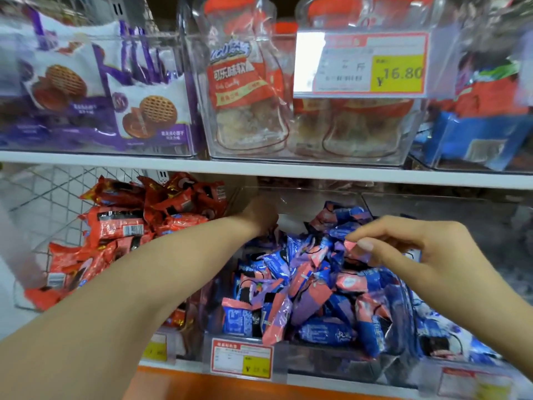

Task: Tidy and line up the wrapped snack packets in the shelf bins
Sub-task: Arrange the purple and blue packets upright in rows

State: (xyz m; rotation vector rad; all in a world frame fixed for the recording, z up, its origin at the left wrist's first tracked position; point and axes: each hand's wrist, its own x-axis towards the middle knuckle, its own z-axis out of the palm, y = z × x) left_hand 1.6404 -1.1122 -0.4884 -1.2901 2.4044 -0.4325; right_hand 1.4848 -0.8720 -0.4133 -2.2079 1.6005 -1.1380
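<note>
A clear bin on the lower shelf holds a loose heap of blue, pink and purple wrapped snack packets. My right hand hovers over the heap's right side and pinches the pink end of one packet between thumb and fingertips. My left hand reaches deep into the back left of the same bin; its fingers are hidden behind the packets, so I cannot tell what they hold. To the left, a bin of red wrapped packets lies in a jumble.
The white shelf edge runs just above my hands. Above it stand clear bins of purple biscuit packs, red candy bags and blue packs. Price tags hang on the bin fronts. A wire mesh panel is at the left.
</note>
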